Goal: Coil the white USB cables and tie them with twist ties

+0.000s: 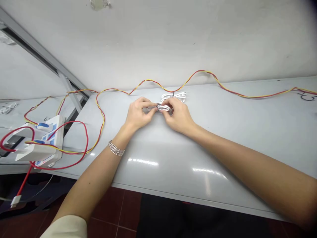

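Observation:
Between my two hands lies a coiled white cable (pixel 163 108), bound at its middle with a thin black twist tie. My left hand (pixel 139 113) pinches the tie area and the cable's left part with thumb and fingertips. From the other side, my right hand (pixel 178 115) has its thumb and fingers closed on the coil's right end. Just behind my right hand, a second bundled white cable (pixel 179 96) rests on the grey tabletop (pixel 158 145), also tied in black. My right fingers partly hide it.
A twisted red and yellow wire (pixel 148 80) runs along the wall at the table's back. On the left, a white power strip (pixel 58 140) holds several plugs, with a red cable (pixel 86 135) looping over the table. A metal frame post (pixel 70 91) stands behind it.

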A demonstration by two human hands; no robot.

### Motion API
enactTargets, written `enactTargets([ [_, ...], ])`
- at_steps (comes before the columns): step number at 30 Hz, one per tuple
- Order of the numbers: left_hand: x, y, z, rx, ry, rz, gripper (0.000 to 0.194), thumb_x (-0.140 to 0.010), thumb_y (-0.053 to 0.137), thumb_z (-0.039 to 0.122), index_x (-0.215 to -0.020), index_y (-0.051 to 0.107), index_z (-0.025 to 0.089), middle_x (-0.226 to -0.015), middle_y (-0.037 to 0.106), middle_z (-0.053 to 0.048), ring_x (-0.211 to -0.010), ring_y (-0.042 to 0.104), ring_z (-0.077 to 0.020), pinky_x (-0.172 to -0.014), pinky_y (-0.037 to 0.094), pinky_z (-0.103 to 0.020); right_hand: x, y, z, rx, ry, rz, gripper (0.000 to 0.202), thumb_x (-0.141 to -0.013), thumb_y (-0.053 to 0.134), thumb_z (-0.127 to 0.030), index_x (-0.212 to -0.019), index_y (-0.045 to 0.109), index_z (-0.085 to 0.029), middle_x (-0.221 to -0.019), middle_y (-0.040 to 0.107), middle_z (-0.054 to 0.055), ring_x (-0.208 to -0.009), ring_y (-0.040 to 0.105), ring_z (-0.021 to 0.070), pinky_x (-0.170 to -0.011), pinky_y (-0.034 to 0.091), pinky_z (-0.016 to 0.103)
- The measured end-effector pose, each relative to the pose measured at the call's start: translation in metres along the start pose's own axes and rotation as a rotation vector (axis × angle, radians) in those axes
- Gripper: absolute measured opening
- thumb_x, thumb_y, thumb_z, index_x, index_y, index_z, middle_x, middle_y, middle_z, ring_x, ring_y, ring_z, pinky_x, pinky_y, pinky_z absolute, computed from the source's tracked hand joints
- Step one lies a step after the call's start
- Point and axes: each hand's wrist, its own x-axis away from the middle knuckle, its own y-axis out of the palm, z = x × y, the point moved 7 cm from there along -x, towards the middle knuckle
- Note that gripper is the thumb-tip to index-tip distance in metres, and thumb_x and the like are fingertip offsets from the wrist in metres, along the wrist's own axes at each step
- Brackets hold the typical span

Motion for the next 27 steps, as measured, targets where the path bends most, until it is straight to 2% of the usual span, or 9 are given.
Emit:
enactTargets([
  [3,0.000,0.000,0.003,0.020,0.022,-0.004,0.011,-0.083,0.072,0.024,-0.089,0.081,0.022,-0.090,0.074,-0.005,-0.078,0.068,-0.0162,-0.074,0.055,-0.031,0.000,0.000,-0.001,0.000,-0.017,-0.003,0.014,-0.083,0.060,-0.019,-0.097,0.061,-0.019,-0.098,0.068,0.009,-0.090,0.063,0.0235,-0.084,0.051,0.039],
  [6,-0.001,-0.001,0.005,0.022,0.022,0.001,0.012,-0.084,0.069,0.023,-0.087,0.080,0.021,-0.086,0.074,-0.005,-0.076,0.066,-0.0152,-0.071,0.053,-0.029,0.000,0.000,-0.001,-0.008,-0.029,0.001,0.013,-0.082,0.061,-0.018,-0.095,0.061,-0.019,-0.098,0.068,0.009,-0.091,0.063,0.0238,-0.083,0.050,0.038],
  [10,-0.002,-0.005,0.005,0.018,-0.053,0.025,0.009,-0.079,0.067,0.019,-0.081,0.075,0.017,-0.081,0.073,-0.004,-0.070,0.062,-0.0135,-0.067,0.049,-0.027,0.000,0.001,-0.002,0.011,-0.033,-0.004,0.014,-0.082,0.062,-0.017,-0.096,0.061,-0.020,-0.098,0.068,0.008,-0.089,0.062,0.0232,-0.081,0.050,0.038],
  [12,-0.002,-0.009,0.003,0.011,-0.127,0.055,0.009,-0.079,0.064,0.018,-0.073,0.070,0.015,-0.071,0.070,-0.003,-0.061,0.057,-0.0117,-0.063,0.045,-0.026,0.000,0.001,-0.003,0.033,-0.039,-0.007,0.014,-0.083,0.062,-0.017,-0.097,0.061,-0.020,-0.098,0.068,0.007,-0.088,0.061,0.0225,-0.079,0.050,0.037],
  [14,-0.002,-0.009,0.000,0.021,-0.242,0.037,0.022,-0.082,0.060,0.023,-0.062,0.065,0.015,-0.057,0.061,-0.001,-0.053,0.049,-0.0100,-0.056,0.039,-0.025,0.001,0.000,-0.006,0.051,-0.062,-0.006,0.015,-0.083,0.061,-0.016,-0.097,0.061,-0.020,-0.099,0.068,0.008,-0.087,0.061,0.0223,-0.078,0.050,0.036],
  [16,0.001,-0.002,-0.006,0.089,-0.398,-0.049,0.036,-0.085,0.057,0.032,-0.054,0.063,0.014,-0.048,0.051,0.001,-0.047,0.041,-0.0089,-0.051,0.032,-0.025,0.002,0.000,-0.009,0.064,-0.089,-0.004,0.014,-0.084,0.061,-0.016,-0.098,0.061,-0.019,-0.100,0.067,0.009,-0.088,0.061,0.0223,-0.077,0.049,0.036],
  [18,0.006,0.008,-0.009,0.211,-0.530,-0.134,0.041,-0.085,0.057,0.039,-0.053,0.065,0.014,-0.043,0.043,0.002,-0.043,0.035,-0.0079,-0.047,0.026,-0.025,0.003,0.001,-0.010,0.071,-0.096,-0.016,0.015,-0.084,0.060,-0.015,-0.098,0.061,-0.019,-0.101,0.067,0.009,-0.088,0.061,0.0223,-0.076,0.048,0.035],
  [22,0.009,0.017,-0.009,0.354,-0.653,-0.199,0.040,-0.084,0.058,0.042,-0.056,0.068,0.015,-0.041,0.038,0.004,-0.038,0.029,-0.0066,-0.042,0.022,-0.024,0.004,0.003,-0.010,0.065,-0.090,-0.038,0.016,-0.084,0.058,-0.014,-0.099,0.061,-0.019,-0.102,0.066,0.009,-0.088,0.060,0.0224,-0.075,0.047,0.035],
  [27,0.011,0.018,-0.011,0.452,-0.769,-0.227,0.027,-0.076,0.064,0.033,-0.056,0.066,0.015,-0.043,0.041,0.004,-0.036,0.031,-0.0058,-0.040,0.021,-0.024,0.003,0.002,-0.011,0.055,-0.093,-0.041,0.014,-0.086,0.058,-0.015,-0.099,0.062,-0.018,-0.103,0.066,0.010,-0.090,0.061,0.0231,-0.076,0.047,0.035],
])
